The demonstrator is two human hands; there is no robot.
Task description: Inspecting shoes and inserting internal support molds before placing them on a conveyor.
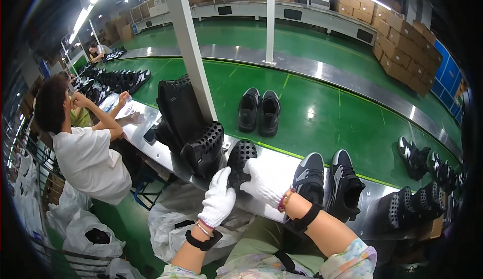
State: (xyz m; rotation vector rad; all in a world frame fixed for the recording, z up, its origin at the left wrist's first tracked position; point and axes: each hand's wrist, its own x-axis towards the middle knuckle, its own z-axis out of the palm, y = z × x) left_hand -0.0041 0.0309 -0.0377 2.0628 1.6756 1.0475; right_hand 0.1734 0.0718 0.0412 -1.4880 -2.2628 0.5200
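Note:
In front of me, a black perforated shoe insert (pixel 243 150) stands between my two white-gloved hands at the bench edge. My left hand (pixel 219 196) presses its extended fingers against the near left side of the insert. From the right, my right hand (pixel 262 182) grips it, thumb and fingers partly hidden. Just right of that hand, a grey-and-black sneaker (pixel 309 176) and its mate (pixel 345 187) sit on the metal bench. To the left, a tall stack of nested black inserts (pixel 177 108) leans beside a second perforated pile (pixel 204 148).
Beyond the bench, a pair of dark sneakers (pixel 258 112) rests on the green conveyor belt (pixel 322 113). A white post (pixel 188 42) rises ahead. More inserts (pixel 410 206) stand at right. A person in a white shirt (pixel 90 158) sits left; white plastic bags (pixel 168 223) lie below.

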